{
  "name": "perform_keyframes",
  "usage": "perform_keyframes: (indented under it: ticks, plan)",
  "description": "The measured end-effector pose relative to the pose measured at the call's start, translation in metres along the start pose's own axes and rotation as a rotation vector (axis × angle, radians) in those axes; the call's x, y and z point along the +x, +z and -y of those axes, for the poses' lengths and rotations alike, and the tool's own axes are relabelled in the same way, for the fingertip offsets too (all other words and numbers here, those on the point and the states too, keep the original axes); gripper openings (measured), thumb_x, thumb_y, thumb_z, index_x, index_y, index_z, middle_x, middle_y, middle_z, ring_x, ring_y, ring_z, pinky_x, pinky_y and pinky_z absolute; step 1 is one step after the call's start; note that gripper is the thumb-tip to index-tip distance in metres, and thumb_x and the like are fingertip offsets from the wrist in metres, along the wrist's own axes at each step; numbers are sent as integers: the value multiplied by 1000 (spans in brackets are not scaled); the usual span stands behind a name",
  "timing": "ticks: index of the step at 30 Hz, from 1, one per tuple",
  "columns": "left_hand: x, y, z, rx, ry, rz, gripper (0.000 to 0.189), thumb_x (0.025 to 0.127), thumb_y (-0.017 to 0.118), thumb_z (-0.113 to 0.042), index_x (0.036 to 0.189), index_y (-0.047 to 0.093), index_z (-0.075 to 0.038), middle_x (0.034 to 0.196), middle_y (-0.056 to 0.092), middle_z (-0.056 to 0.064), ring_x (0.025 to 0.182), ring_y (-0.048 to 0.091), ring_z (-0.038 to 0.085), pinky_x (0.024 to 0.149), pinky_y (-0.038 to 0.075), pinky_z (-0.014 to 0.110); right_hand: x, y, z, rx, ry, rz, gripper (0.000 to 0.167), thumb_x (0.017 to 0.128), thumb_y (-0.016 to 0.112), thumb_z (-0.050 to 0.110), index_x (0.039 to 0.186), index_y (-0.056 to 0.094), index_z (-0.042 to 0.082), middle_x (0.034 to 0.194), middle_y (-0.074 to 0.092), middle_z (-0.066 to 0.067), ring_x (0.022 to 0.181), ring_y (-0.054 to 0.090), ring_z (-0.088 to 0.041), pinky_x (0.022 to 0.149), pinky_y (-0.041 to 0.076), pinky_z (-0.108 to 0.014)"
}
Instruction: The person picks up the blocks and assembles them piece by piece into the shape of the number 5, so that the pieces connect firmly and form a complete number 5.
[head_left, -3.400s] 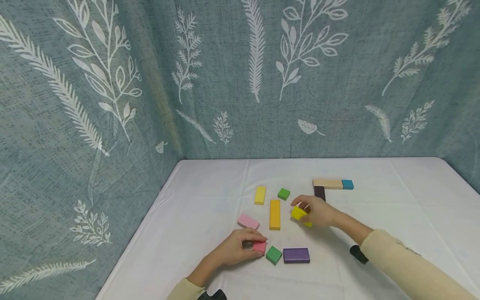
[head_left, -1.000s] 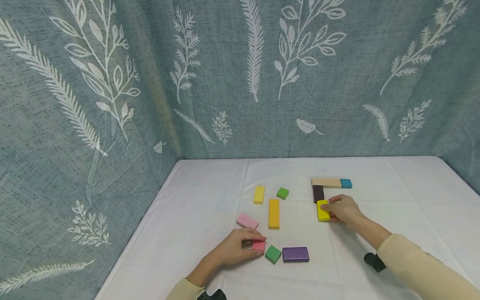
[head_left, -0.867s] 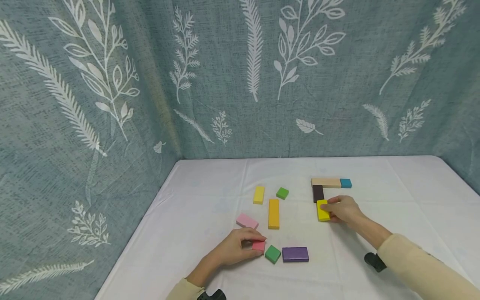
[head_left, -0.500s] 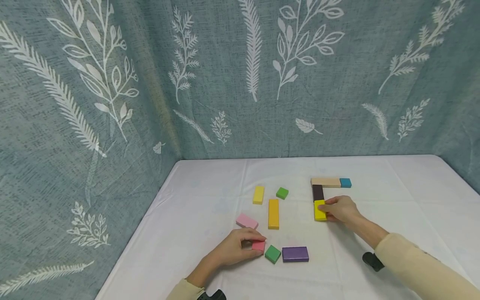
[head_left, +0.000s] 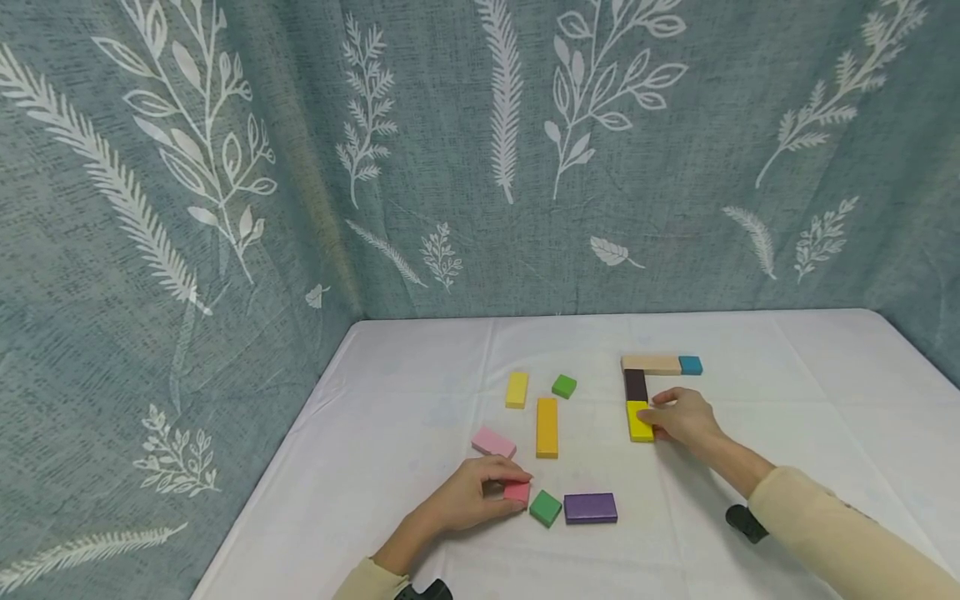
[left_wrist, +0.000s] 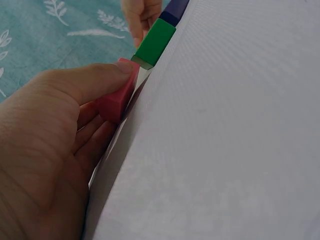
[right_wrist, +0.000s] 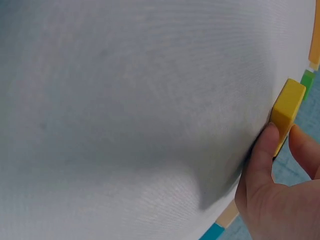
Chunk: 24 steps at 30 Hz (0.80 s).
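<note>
- The bright yellow rectangular block (head_left: 639, 427) lies flat at the fingertips of the right hand (head_left: 686, 417), which has its bent thumb and fingers on it, parted only by the block's width; how firmly it grips, I cannot tell.
- The small red block (head_left: 517, 492) is pinched by the left hand (head_left: 472, 493), between thumb and fingers, the gap filled by the block.
- Just beyond the right hand, the dark brown rectangular block (head_left: 635, 385) meets the yellow one end to end; its far end meets the long beige block (head_left: 651, 365), and the small blue block (head_left: 691, 365) adjoins that one's right end.
- Just right of the left hand sit the dark green square block (head_left: 546, 508), then the glossy purple rectangular block (head_left: 591, 508).
- Just beyond the left hand's fingers lies the pink rectangular block (head_left: 493, 442), tilted.
- Between the hands and farther out are the long orange block (head_left: 547, 428), the pale yellow rectangular block (head_left: 517, 390) and the small light green block (head_left: 565, 386).
- Under both hands spreads the white-covered desk (head_left: 420, 375); beyond it hangs the teal leaf-patterned fabric curtain (head_left: 450, 167).
</note>
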<state>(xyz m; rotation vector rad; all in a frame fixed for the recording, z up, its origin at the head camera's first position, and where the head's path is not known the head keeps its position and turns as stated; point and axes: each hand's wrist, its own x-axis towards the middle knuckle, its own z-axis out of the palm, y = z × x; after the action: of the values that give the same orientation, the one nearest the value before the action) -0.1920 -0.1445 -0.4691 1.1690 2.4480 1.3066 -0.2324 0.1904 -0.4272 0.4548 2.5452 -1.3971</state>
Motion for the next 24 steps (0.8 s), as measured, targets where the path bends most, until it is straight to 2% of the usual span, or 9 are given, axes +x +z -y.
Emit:
perform_keyframes:
  ticks: [3, 6, 7, 10, 11, 14, 19, 24]
  plan:
    - [0, -3, -14, 12, 6, -3, 29, 83, 74, -6, 110, 69, 2, 104, 67, 10, 97, 60, 15, 83, 49, 27, 0, 0, 0, -10, -8, -4, 43, 88, 68, 16, 117, 49, -10, 93, 60, -20, 68, 55, -18, 59, 47, -23]
    - [1, -3, -15, 17, 7, -1, 30, 83, 74, -6, 110, 68, 3, 104, 66, 11, 98, 60, 16, 84, 49, 27, 0, 0, -1, -15, -19, -6, 43, 88, 68, 16, 117, 49, -10, 93, 61, -19, 69, 57, -18, 60, 48, -24]
    - [0, -3, -14, 16, 16, 0, 30, 83, 74, -8, 111, 68, 2, 105, 66, 10, 98, 60, 15, 83, 49, 27, 0, 0, -1, -14, -23, -9, 43, 89, 67, 16, 116, 49, -10, 93, 61, -19, 69, 57, -17, 60, 48, -24]
    - [0, 0, 2, 11, 39, -1, 31, 84, 74, -15, 112, 69, -3, 106, 66, 4, 99, 59, 11, 84, 49, 25, -1, 0, -1, -24, -33, -24, 42, 91, 65, 20, 116, 50, -10, 90, 61, -18, 69, 57, -18, 59, 48, -23]
    - [0, 0, 3, 24, 62, -4, 31, 85, 74, -16, 112, 69, -3, 106, 66, 3, 98, 59, 10, 83, 49, 24, -1, 1, 0, -28, -36, -31, 42, 91, 64, 21, 116, 50, -10, 88, 61, -17, 70, 57, -18, 58, 48, -23]
    - [0, 0, 4, 17, 70, -7, 31, 85, 74, -19, 112, 70, -4, 106, 66, 1, 98, 58, 8, 82, 49, 24, -1, 1, 2, -35, -39, -50, 42, 93, 61, 24, 117, 51, -8, 85, 60, -14, 70, 54, -20, 57, 45, -24]
    - [-1, 0, 3, -6, 16, -1, 31, 84, 75, -18, 113, 70, -6, 107, 66, 1, 99, 58, 9, 84, 48, 25, 0, 3, 7, -9, -61, -52, 42, 95, 59, 26, 119, 51, -8, 91, 59, -15, 75, 54, -22, 62, 47, -26]
    - [-1, 0, -2, 18, -16, -1, 31, 83, 75, -12, 112, 69, -3, 107, 66, 5, 99, 59, 12, 83, 48, 25, -1, 4, 11, 75, -119, -5, 45, 97, 56, 26, 122, 50, -11, 97, 60, -18, 81, 57, -22, 69, 52, -26]
